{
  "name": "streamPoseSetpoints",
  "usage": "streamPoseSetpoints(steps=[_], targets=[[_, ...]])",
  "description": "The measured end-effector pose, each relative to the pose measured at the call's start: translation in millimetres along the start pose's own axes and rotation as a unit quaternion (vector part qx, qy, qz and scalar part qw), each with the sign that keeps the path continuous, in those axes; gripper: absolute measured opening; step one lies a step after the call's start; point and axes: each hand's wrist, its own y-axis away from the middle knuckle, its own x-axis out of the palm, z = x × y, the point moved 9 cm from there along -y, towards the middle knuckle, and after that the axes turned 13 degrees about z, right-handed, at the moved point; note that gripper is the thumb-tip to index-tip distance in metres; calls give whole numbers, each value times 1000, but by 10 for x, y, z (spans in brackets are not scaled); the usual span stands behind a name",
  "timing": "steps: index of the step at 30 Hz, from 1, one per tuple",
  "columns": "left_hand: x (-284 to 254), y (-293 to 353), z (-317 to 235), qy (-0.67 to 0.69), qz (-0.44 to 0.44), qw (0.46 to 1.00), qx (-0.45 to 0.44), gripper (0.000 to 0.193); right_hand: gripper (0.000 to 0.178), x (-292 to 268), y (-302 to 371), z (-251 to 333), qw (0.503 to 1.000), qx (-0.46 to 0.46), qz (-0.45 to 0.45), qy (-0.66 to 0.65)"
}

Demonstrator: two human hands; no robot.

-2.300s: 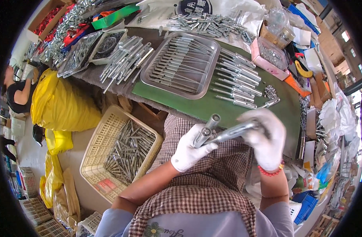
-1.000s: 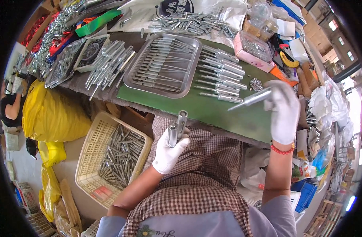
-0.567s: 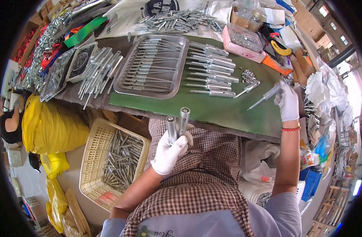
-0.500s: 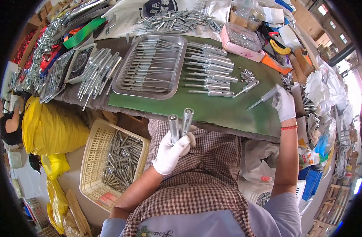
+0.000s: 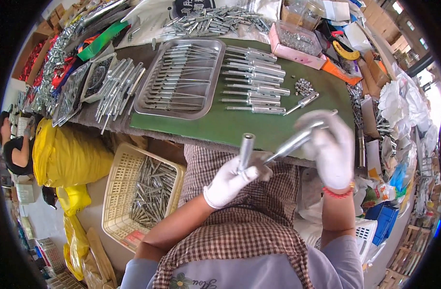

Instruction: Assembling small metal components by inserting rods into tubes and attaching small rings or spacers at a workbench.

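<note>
My left hand (image 5: 232,183), in a white glove, is closed around a shiny metal tube (image 5: 247,150) that stands upright above the fingers with its open end up. My right hand (image 5: 333,149), also gloved and blurred by motion, grips a slanted metal tube with a thinner end (image 5: 293,140). That narrow end points down-left and reaches the fingertips of my left hand; whether it touches them I cannot tell. Beyond my hands, on the green mat (image 5: 206,127), lies a row of metal tubes with thin rods (image 5: 259,89). One single such piece (image 5: 302,102) rests beside them.
A metal tray (image 5: 143,103) holds similar rods. Near it are a heap of small metal parts (image 5: 304,87), a pink box (image 5: 297,50) and a loose rod pile (image 5: 118,91). A cream basket (image 5: 113,202) of metal pieces stands below the table, left of my lap.
My right hand has come from the table's right side toward my left hand. My left hand has shifted slightly right; one upright tube shows in it now, where two showed before.
</note>
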Motion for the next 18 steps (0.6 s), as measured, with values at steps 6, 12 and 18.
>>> streamPoseSetpoints(steps=[6,12,18], targets=[[-216,168,-42,6,-89,996,-5,64,14,-358,14,102,980,-21,-120,158],[-217,213,7,4,-74,997,-26,64,33,-672,-78,-173,983,-24,-156,-93],[-253,237,8,6,-79,997,-16,64,33,-731,-113,-344,976,-10,-163,-141]])
